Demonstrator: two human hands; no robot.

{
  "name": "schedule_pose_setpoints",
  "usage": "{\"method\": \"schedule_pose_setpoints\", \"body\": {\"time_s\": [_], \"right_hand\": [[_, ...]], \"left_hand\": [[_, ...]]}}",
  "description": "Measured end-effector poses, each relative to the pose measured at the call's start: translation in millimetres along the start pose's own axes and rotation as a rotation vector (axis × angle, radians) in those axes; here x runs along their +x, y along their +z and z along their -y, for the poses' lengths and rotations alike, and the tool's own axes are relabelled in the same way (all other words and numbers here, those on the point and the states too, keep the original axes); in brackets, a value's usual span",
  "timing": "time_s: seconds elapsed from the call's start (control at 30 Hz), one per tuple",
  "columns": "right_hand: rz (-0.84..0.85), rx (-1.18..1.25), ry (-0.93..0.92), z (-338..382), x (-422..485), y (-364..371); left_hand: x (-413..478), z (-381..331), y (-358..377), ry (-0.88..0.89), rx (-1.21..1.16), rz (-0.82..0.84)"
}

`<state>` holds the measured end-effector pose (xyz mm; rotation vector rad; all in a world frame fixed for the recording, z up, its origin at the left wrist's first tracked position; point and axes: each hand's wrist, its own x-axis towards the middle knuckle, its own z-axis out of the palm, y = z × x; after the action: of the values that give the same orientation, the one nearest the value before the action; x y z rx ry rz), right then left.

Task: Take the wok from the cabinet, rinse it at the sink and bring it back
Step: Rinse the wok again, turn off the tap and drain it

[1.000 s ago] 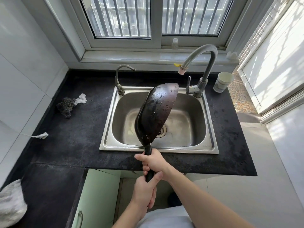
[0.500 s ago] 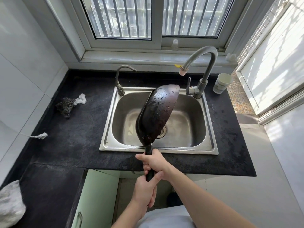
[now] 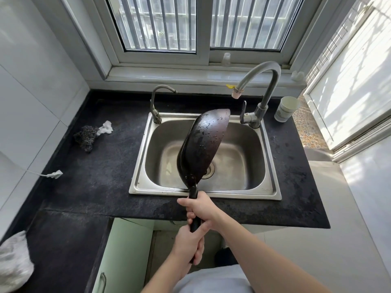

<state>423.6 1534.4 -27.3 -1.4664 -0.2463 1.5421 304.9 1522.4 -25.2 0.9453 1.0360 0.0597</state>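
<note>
A black stone countertop [image 3: 101, 166] runs under a barred window [image 3: 160, 24] in a small kitchen, with a stainless steel sink [image 3: 273, 187] set into it. The wok [image 3: 203, 144] hangs over the sink basin, tipped up on its edge with its far rim toward the tall faucet [image 3: 268, 81], and its dark surface is beaded with water drops. Its lower edge sits above the drain [image 3: 209, 170]; whether it touches the basin cannot be told. Both hands grip the wok's black handle [image 3: 193, 193] at the front edge of the counter: the right hand [image 3: 201, 208] is wrapped round it nearer the pan, and the left hand [image 3: 188, 244] is closed round the end just below. A smaller faucet [image 3: 156, 102] stands at the sink's back left corner. A paper cup [image 3: 286, 108] sits on the counter right of the tall faucet. Left of the sink lie a steel wool scourer [image 3: 85, 136] and a white plug [image 3: 55, 174] on its cord. A pale green cabinet door [image 3: 124, 256] shows below the counter.
</note>
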Motion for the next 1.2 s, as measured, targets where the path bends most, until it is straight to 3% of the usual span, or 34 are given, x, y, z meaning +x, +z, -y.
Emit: {"method": "schedule_pose_setpoints", "body": {"time_s": [0.27, 0.57, 0.87, 1.2], "right_hand": [[0.013, -0.068, -0.013, 1, 2, 1], [0.022, -0.043, 0.0, 1, 0, -3], [0.0, -0.001, 0.002, 0, -2, -8], [0.013, 0.009, 0.018, 3, -2, -7]], "left_hand": [[-6, -9, -2, -0.102, -0.071, 0.076], [-6, -10, 1, -0.102, -0.037, 0.023], [-3, -9, 7, -0.015, 0.187, -0.114], [-1, -5, 16, 0.001, 0.176, -0.202]]}}
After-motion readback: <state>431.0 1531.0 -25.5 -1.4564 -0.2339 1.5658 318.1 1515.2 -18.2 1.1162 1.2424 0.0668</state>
